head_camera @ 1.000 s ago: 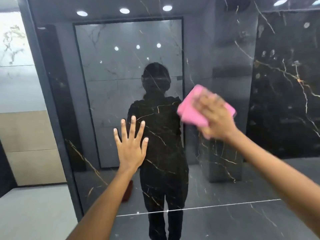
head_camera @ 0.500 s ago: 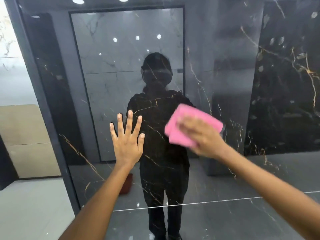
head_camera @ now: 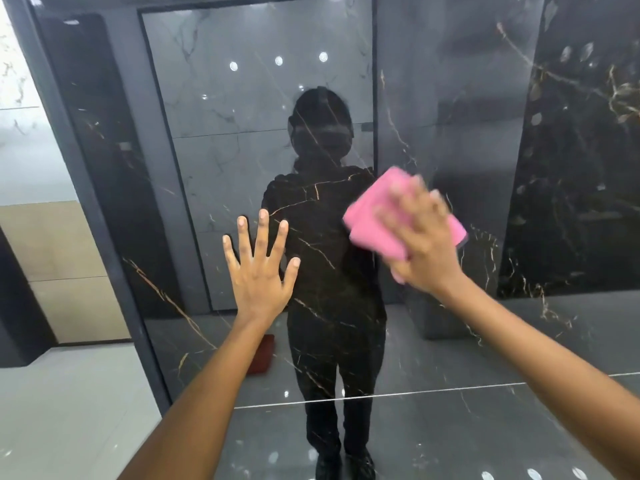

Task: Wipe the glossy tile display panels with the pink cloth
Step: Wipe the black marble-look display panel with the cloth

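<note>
Right now I'm mid-wipe on the dark glossy panel (head_camera: 450,98), the one with thin gold veins running through it, so the step in hand is the rubbing itself rather than any reaching or repositioning. My right hand (head_camera: 420,237) is pressing the folded pink cloth (head_camera: 372,221) flat against the panel near its middle, fingers spread over the cloth and blurred, which I read as a stroke under way; the cloth sticks out from under the hand toward the upper left. My left hand (head_camera: 258,268) is wide open, all five fingers splayed, palm laid on the panel just beside the cloth and holding nothing, seemingly bracing me. A white seam line (head_camera: 450,389) crosses the panel lower down, and the area below it looks like it needs covering. I judge the next move calls for carrying the cloth in overlapping passes toward the panel's edges, and lifting the braced palm so its print gets wiped too.
</note>
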{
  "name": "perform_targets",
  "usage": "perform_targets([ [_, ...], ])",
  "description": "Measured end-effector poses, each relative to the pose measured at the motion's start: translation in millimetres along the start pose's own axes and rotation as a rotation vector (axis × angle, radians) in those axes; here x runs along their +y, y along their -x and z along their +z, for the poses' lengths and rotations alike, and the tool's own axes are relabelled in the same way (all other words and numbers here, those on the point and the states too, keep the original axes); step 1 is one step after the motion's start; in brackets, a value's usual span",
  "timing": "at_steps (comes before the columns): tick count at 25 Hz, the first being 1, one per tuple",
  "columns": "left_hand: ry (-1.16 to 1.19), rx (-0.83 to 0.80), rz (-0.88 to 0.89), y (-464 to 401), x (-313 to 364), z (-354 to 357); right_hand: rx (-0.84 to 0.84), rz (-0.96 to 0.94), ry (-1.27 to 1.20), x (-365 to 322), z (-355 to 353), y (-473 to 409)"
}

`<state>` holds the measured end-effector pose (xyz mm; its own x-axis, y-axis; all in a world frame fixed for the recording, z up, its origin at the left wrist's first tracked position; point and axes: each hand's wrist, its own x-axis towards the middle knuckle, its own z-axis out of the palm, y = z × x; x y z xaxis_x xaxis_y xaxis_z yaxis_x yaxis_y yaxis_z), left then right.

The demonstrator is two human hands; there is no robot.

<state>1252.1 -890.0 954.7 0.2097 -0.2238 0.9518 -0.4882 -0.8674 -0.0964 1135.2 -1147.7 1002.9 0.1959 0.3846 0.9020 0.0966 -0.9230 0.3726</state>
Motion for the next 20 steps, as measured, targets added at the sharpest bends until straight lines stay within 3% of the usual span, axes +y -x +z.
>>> perform_targets([
  [1, 0.0, 0.001, -0.007, 0.2, 0.6, -0.6, 0.067, 0.193, -0.038, 2.5, -3.6, -8.9],
  [2, 0.005, 0.004, -0.008, 0.1, 1.4, -1.4, 0.088, 0.228, -0.053, -5.1, 0.7, 1.9],
  [3, 0.016, 0.008, -0.005, -0.1, 1.9, -2.1, 0.063, 0.118, -0.032, -19.4, 11.2, 30.6],
  [6, 0.031, 0.009, -0.003, -1.2, 1.5, -3.0, -0.438, -0.649, 0.07, -70.5, 22.0, 136.0],
  [7, 0.034, 0.009, -0.004, -1.0, 1.7, -2.4, -0.479, -0.749, 0.088, -63.7, 21.1, 147.2],
  [8, 0.034, 0.009, -0.005, -0.4, 2.1, -1.8, -0.418, -0.727, 0.097, -49.0, 20.0, 140.6],
  [9, 0.027, 0.01, -0.006, 0.0, 2.5, -1.2, -0.324, -0.565, 0.094, -31.3, 17.8, 121.1],
  [12, 0.016, 0.002, -0.015, 0.7, 2.4, -0.1, -0.025, 0.169, 0.006, 7.5, -5.1, 58.3],
  [13, 0.018, 0.003, -0.016, 0.8, 2.7, -0.4, 0.008, 0.262, -0.017, 3.2, -4.1, 61.9],
  [14, 0.017, 0.01, -0.016, 0.2, 3.2, -0.5, 0.001, 0.225, -0.005, -10.1, 3.7, 79.6],
  [15, 0.018, 0.011, -0.018, -0.4, 2.8, -1.0, -0.096, 0.062, 0.019, -30.8, 13.5, 105.5],
  [17, 0.02, 0.009, -0.017, -1.7, 2.0, -2.7, -0.391, -0.448, 0.061, -59.5, 22.1, 152.5],
  [18, 0.016, 0.008, -0.013, -2.8, 2.5, -3.0, -0.439, -0.581, 0.08, -58.4, 22.6, 157.2],
  [19, 0.016, 0.007, -0.01, -3.2, 3.0, -2.8, -0.391, -0.576, 0.076, -52.6, 22.6, 146.6],
  [20, 0.018, 0.007, -0.009, -2.5, 2.7, -2.1, -0.307, -0.43, 0.052, -46.7, 22.0, 125.4],
])
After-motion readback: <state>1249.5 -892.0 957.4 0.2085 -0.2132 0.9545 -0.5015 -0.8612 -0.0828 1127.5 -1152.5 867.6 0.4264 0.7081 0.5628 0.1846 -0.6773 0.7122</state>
